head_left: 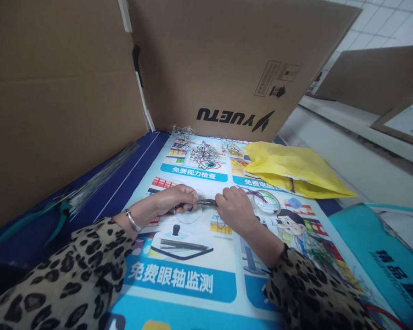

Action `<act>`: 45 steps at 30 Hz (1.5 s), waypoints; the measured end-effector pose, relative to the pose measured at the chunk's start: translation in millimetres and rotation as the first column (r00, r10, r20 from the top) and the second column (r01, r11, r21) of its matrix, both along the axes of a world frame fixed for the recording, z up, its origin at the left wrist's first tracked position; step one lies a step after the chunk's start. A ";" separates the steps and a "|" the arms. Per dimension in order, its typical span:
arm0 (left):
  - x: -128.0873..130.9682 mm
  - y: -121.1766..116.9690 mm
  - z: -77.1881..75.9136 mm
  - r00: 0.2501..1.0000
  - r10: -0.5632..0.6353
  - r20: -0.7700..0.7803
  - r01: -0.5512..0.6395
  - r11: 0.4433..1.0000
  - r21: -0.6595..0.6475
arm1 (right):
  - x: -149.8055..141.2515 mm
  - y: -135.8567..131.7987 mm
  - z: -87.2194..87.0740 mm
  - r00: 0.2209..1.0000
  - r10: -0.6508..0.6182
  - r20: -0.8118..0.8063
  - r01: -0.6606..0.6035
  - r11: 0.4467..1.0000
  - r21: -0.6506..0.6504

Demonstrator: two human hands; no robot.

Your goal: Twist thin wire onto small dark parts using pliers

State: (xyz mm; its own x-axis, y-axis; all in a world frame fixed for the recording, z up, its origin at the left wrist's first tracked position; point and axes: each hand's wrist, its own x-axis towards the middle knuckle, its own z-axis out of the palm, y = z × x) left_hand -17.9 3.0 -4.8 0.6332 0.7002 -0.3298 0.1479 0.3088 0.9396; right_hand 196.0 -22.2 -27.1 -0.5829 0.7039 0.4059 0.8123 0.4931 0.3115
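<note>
My left hand [179, 199] is closed, thumb and fingertips pinched on a thin wire loop [189, 223] that hangs below and around them. My right hand [236, 207] is wrapped round metal pliers [206, 202], whose narrow jaws point left and meet the left fingertips. The handles are hidden in the fist. What the jaws grip is too small to make out. Just right of the right hand lies a round clear coil [268, 201] with purple and red strands beside and across it. Dark thin rods [184, 245] show on the printed sheet below the hands.
Cardboard panels [227, 68] stand at the back and left. Tangled wire pieces [203, 153] lie at the back, a yellow bag [296, 167] at right. On the left are a bundle of straight wires [103, 176] and teal-handled pliers [60, 222]. A teal package [375, 256] lies far right.
</note>
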 end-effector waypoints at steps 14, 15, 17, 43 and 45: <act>-2.6 3.1 -4.6 0.998 -0.019 0.057 0.022 0.998 -0.053 | -0.8 -1.0 -4.5 0.999 0.017 -0.029 -0.017 1.000 0.001; -2.4 2.7 -4.3 0.998 -0.018 0.057 0.021 0.999 -0.050 | -0.8 -1.0 -4.8 1.000 0.010 -0.029 -0.010 1.000 -0.009; -1.3 1.6 -3.9 0.998 0.000 0.062 0.002 1.000 -0.031 | -0.8 -1.0 -5.2 0.999 -0.019 -0.034 0.017 0.999 -0.043; 9.8 -1.8 -13.4 0.984 0.177 -0.037 -0.169 0.972 0.161 | -5.4 -4.3 6.7 0.960 -0.272 -0.065 0.217 0.872 -0.439; 10.8 -2.3 -12.4 0.981 0.189 -0.045 -0.179 0.969 0.167 | -5.7 -4.3 6.9 0.961 -0.270 -0.060 0.219 0.876 -0.431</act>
